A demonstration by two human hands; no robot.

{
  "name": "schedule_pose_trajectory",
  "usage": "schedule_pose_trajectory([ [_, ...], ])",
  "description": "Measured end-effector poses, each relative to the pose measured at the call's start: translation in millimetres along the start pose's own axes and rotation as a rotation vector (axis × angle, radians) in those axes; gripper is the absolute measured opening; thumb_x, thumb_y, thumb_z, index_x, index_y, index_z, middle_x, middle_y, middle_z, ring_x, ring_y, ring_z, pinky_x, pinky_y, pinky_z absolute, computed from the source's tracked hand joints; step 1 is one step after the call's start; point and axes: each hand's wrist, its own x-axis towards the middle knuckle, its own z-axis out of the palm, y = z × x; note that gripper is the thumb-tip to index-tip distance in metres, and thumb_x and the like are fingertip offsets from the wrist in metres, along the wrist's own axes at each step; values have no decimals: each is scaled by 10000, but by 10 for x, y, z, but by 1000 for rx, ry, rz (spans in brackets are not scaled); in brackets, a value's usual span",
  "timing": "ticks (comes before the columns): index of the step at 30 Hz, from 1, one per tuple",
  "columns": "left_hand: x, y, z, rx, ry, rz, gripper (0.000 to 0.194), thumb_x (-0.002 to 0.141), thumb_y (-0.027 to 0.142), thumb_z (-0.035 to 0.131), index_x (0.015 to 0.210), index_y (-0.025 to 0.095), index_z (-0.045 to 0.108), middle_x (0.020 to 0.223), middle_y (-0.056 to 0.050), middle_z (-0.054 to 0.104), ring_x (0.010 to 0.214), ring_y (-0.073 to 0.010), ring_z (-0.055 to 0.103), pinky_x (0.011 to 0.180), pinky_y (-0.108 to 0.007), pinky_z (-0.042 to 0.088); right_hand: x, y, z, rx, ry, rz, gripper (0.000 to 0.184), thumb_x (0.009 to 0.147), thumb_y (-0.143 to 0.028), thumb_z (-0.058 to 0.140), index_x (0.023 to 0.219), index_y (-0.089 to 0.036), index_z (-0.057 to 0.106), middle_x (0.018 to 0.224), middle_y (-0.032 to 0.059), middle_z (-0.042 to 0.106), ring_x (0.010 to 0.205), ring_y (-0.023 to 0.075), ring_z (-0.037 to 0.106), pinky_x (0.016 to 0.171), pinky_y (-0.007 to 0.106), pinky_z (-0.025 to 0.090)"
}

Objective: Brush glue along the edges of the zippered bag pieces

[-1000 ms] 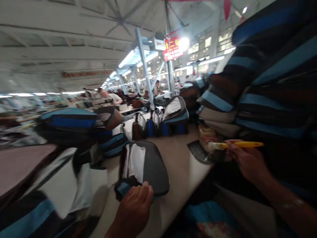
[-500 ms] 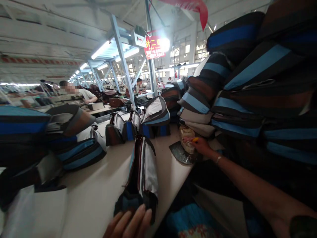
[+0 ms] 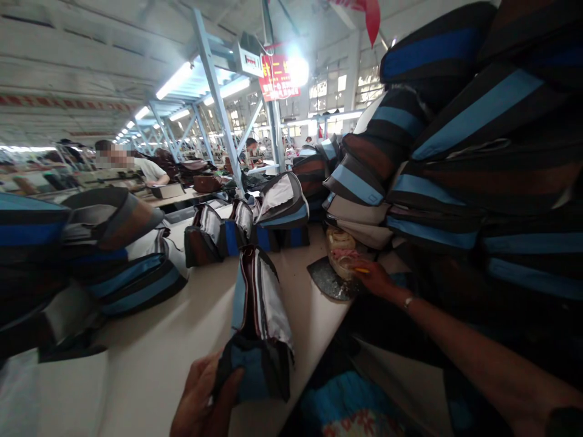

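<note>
My left hand [image 3: 204,388] grips the near left corner of an unfinished fabric bag [image 3: 259,364], with the thumb on its front face. The bag stands on the table, long and narrow, its top open. It has grey and blue cloth outside and white lining along its right side. My right hand [image 3: 376,280], closed round a thin yellow-handled tool [image 3: 362,270], is at a cut-open pale plastic container [image 3: 337,258] with pinkish stuff inside. The tool's far end cannot be made out. Under the container lies a dark, stained sheet [image 3: 325,280].
Striped bag pieces [image 3: 455,188] are piled high at my right. More bags [image 3: 132,282] lie at the left, and several stand at the back [image 3: 203,240]. White sheets [image 3: 73,388] lie front left. A person [image 3: 150,170] sits beyond the table.
My left hand has shifted from fingers laid over the bag's near end to a grip on its left corner. The right hand has moved slightly right and down at the container.
</note>
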Motion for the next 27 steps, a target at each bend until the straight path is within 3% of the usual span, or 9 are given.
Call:
schedule_pose_trajectory([
  [4, 126, 240, 42, -141, -55, -42, 231, 912, 408, 558, 794, 216, 611, 809, 10, 559, 721, -124, 585, 663, -190, 515, -136, -74, -60, -15, 60, 42, 200, 843, -342, 619, 921, -204, 740, 1024, 87, 731, 975, 269, 670, 911, 412, 516],
  [8, 226, 470, 117, -156, -57, 29, 255, 905, 422, 566, 783, 207, 629, 811, 3, 564, 762, -134, 582, 709, -204, 491, -41, -115, -49, -25, 208, 245, 295, 921, -411, 559, 893, -153, 700, 831, 87, 730, 752, 229, 689, 736, 360, 549],
  [11, 288, 612, 117, -187, -59, 9, 256, 904, 427, 572, 798, 201, 633, 822, 4, 567, 777, -134, 578, 726, -209, 478, -34, -206, -52, -19, 250, 378, 325, 924, -399, 596, 716, -153, 635, 585, 13, 634, 557, 168, 624, 614, 306, 521],
  [14, 315, 687, 92, -229, -71, 8, 247, 907, 414, 572, 806, 196, 631, 818, 1, 569, 807, -143, 572, 753, -218, 474, -55, -429, -171, 1, 290, 410, 361, 871, -371, 659, 585, -178, 554, 445, -46, 481, 503, 164, 568, 614, 311, 492],
  [17, 316, 730, 114, -237, -106, 29, 230, 912, 394, 564, 859, 191, 658, 835, -10, 591, 849, -159, 570, 810, -244, 473, -24, -886, -403, 95, 321, 316, 314, 836, -401, 654, 619, -182, 595, 465, -4, 497, 568, 214, 597, 607, 314, 469],
  [19, 310, 769, 167, -234, -116, 36, 226, 911, 384, 565, 874, 191, 677, 845, -14, 613, 869, -167, 572, 851, -262, 468, -10, -1347, -576, 192, 321, 217, 286, 867, -449, 601, 787, -178, 647, 596, 15, 591, 602, 200, 603, 591, 291, 467],
  [22, 299, 868, 257, -251, -100, 61, 216, 893, 380, 589, 923, 199, 702, 879, -20, 647, 915, -185, 578, 888, -282, 464, -81, -2158, -765, 442, 238, -26, 240, 878, -438, 621, 874, -199, 629, 612, -27, 556, 554, 149, 545, 544, 253, 457],
  [25, 281, 1007, 299, -270, -108, 73, 226, 889, 374, 591, 952, 188, 703, 883, -33, 647, 900, -193, 582, 856, -287, 474, -241, -2819, -774, 528, 96, -309, 185, 898, -347, 635, 800, -191, 627, 674, -17, 575, 561, 118, 514, 519, 230, 422],
  [27, 262, 1090, 295, -289, -133, 71, 222, 900, 361, 571, 907, 174, 692, 844, -31, 617, 837, -180, 577, 800, -273, 479, -333, -3045, -694, 427, 8, -468, 161, 923, -301, 600, 817, -184, 630, 730, -2, 595, 599, 117, 529, 549, 237, 427],
])
